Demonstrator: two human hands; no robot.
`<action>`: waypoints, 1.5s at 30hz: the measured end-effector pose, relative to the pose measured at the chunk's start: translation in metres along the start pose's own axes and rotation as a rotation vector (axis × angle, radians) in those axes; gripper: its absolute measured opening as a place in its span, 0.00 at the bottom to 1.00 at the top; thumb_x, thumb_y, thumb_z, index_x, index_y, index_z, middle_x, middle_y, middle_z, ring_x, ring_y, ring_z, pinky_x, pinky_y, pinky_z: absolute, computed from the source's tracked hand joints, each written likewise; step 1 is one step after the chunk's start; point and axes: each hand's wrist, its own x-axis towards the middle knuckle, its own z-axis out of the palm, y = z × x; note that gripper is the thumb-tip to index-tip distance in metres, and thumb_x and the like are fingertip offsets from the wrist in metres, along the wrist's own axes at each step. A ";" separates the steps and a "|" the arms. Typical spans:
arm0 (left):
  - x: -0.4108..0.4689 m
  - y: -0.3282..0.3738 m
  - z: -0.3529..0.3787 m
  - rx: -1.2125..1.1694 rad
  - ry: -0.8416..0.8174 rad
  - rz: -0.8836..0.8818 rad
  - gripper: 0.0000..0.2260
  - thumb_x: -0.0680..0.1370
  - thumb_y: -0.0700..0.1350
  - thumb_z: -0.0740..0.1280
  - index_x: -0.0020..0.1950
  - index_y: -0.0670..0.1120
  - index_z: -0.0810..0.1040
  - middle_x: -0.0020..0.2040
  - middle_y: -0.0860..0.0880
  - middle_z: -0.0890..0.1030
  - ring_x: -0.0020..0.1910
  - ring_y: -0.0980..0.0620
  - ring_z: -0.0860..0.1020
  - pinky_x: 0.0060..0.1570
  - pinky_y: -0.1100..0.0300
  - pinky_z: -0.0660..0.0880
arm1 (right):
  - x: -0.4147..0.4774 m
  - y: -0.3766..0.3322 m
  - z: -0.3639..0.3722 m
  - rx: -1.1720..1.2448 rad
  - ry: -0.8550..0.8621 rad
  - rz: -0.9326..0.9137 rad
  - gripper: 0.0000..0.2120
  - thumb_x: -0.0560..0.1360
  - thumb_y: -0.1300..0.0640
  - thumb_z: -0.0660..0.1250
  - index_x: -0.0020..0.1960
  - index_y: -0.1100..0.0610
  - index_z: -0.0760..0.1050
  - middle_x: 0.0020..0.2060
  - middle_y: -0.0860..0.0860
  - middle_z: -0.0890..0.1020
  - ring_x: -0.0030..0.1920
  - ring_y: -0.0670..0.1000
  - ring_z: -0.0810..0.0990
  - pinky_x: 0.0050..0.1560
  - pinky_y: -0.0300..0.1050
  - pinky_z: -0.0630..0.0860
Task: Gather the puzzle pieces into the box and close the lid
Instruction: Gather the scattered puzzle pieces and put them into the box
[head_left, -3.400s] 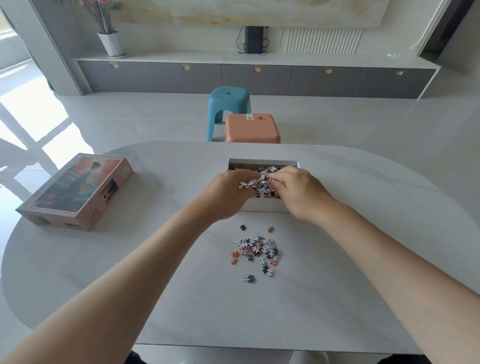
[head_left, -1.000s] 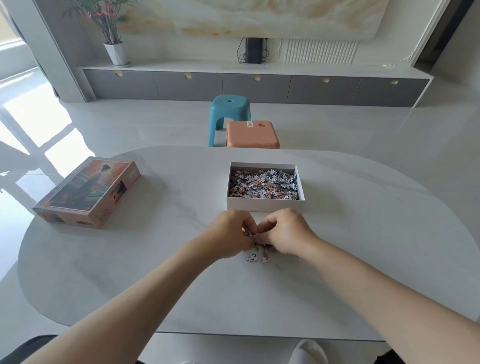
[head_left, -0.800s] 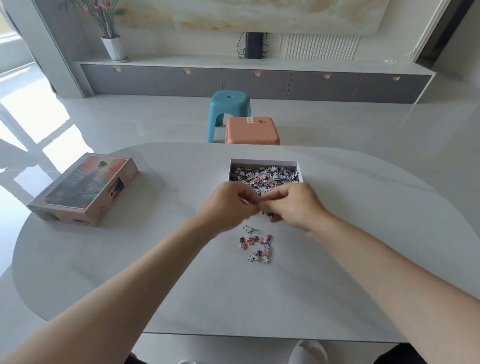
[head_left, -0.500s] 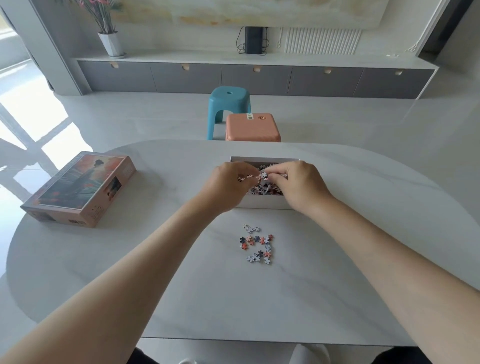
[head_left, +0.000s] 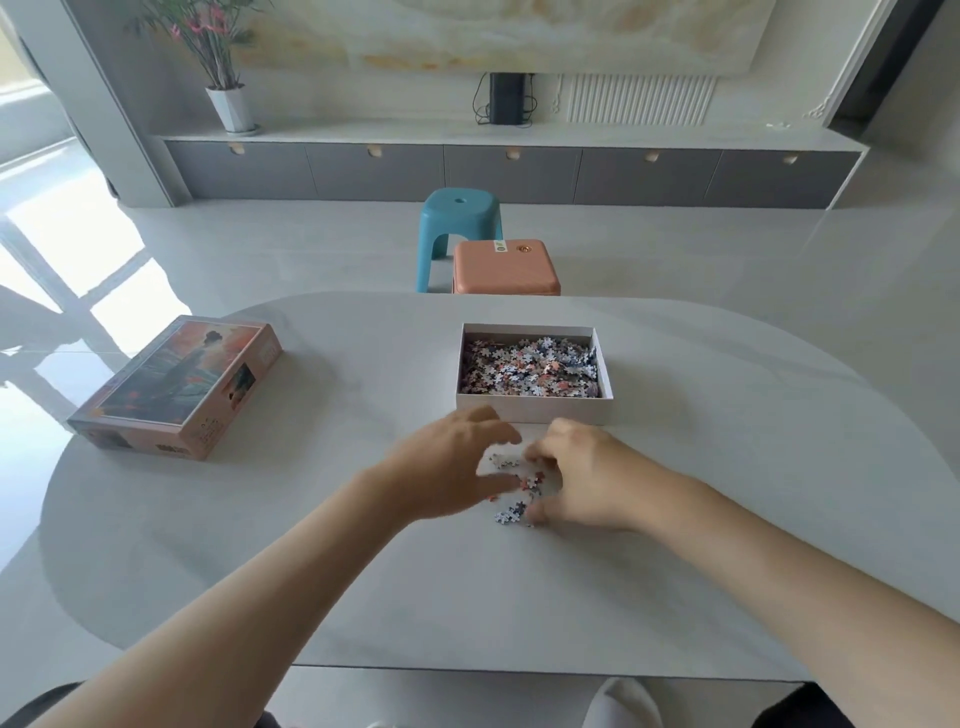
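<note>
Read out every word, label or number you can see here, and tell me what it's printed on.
Nothing here can be read as text.
Near side of the lid: small dark print, too small to read.
Top of the orange stool: a green-and-white sticker, too blurred to read.
White box: no text shows on its walls.

Left grip (head_left: 457, 467), right grip (head_left: 576, 478) now off box (head_left: 535, 410), apparently cupping loose pieces (head_left: 511, 513).
</note>
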 end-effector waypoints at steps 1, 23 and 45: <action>-0.004 -0.001 0.004 0.057 -0.074 -0.030 0.26 0.71 0.62 0.69 0.66 0.53 0.73 0.59 0.54 0.72 0.59 0.54 0.70 0.58 0.58 0.72 | -0.001 0.001 0.005 0.034 0.021 0.003 0.25 0.65 0.41 0.77 0.57 0.50 0.78 0.51 0.48 0.74 0.52 0.50 0.75 0.53 0.43 0.72; -0.005 0.008 0.012 -0.116 0.005 -0.187 0.11 0.70 0.49 0.75 0.51 0.51 0.83 0.41 0.52 0.78 0.41 0.58 0.73 0.44 0.63 0.71 | 0.000 -0.007 0.015 0.278 0.172 0.073 0.08 0.69 0.55 0.76 0.34 0.53 0.79 0.29 0.48 0.77 0.32 0.47 0.71 0.31 0.37 0.64; -0.002 0.012 0.017 -0.169 -0.018 -0.232 0.09 0.69 0.45 0.75 0.48 0.48 0.80 0.41 0.54 0.73 0.41 0.56 0.71 0.38 0.72 0.66 | 0.014 -0.017 0.003 0.274 0.057 0.178 0.03 0.67 0.56 0.76 0.39 0.50 0.83 0.39 0.46 0.83 0.38 0.48 0.80 0.32 0.35 0.69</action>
